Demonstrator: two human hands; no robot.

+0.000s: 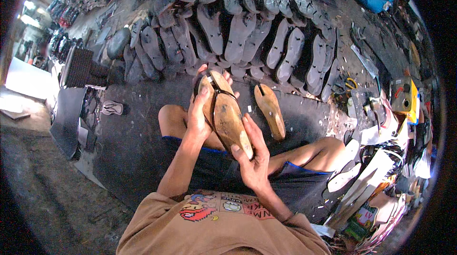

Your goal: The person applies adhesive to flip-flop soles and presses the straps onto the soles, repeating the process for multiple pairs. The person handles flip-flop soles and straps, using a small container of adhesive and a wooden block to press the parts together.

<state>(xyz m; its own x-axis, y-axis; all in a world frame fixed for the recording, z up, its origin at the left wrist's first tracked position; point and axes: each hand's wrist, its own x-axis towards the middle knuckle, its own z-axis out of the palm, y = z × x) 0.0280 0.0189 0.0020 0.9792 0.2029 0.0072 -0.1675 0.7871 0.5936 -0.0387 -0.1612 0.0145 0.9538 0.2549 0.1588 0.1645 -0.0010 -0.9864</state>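
- Holding wooden last [228,121] left of loose last [271,111]
- Cupping strapped end in left hand [198,112], pinching opposite end with right hand [255,165]
- Probably best to steady both ends, keeping black strap [218,92] untwisted

Shirt front: you are wearing block lettering on your brown shirt [223,233], where dark capitals are sitting on a pinkish panel [259,212] next to a red cartoon figure [196,211].
Shirt legibility: folds are bending the rows, so you are getting single letters rather than whole words (the smaller row higher up is blurring most).
Lower-right packet: a dark and green printed packet [359,224] is showing you light letters, too small for sure reading.
Yellow box: on your right, the yellow box [404,95] is bearing markings too small to read.
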